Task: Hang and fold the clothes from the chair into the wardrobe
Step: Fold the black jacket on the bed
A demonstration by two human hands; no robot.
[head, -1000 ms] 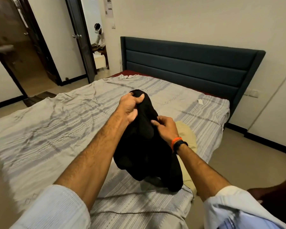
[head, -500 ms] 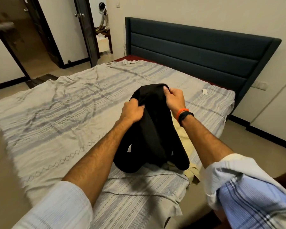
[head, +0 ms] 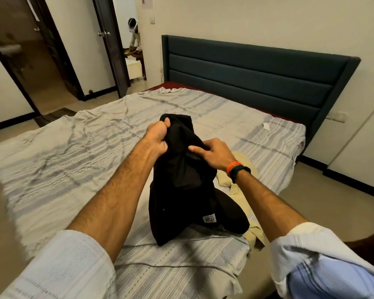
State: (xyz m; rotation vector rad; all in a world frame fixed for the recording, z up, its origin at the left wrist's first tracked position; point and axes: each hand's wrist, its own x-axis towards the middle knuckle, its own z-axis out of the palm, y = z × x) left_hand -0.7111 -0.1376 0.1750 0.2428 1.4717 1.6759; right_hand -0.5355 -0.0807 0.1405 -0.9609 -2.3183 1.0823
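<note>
I have the black garment (head: pixel 181 182) lifted above the near right part of the bed (head: pixel 73 160), its lower end resting on the sheet. My left hand (head: pixel 157 137) grips a bunched top edge, fingers curled tight round the cloth. My right hand (head: pixel 214 153) pinches a fold slightly lower and to the right, thumb and forefinger closed on fabric, the other fingers loosely bent. A small label (head: pixel 209 218) shows near the hem. A beige garment (head: pixel 238 171) lies flat on the bed just behind and right of the black one, partly under it.

Assessment: the step in hand is finding the garment's edges before folding or hanging. To do it well, I should work both hands apart along one seam until the cloth hangs flat, not bunched. The label suggests which end is which; I cannot tell the garment's type. Risk: dragging the beige piece off the bed edge. Neither chair nor wardrobe is identifiable in view.
</note>
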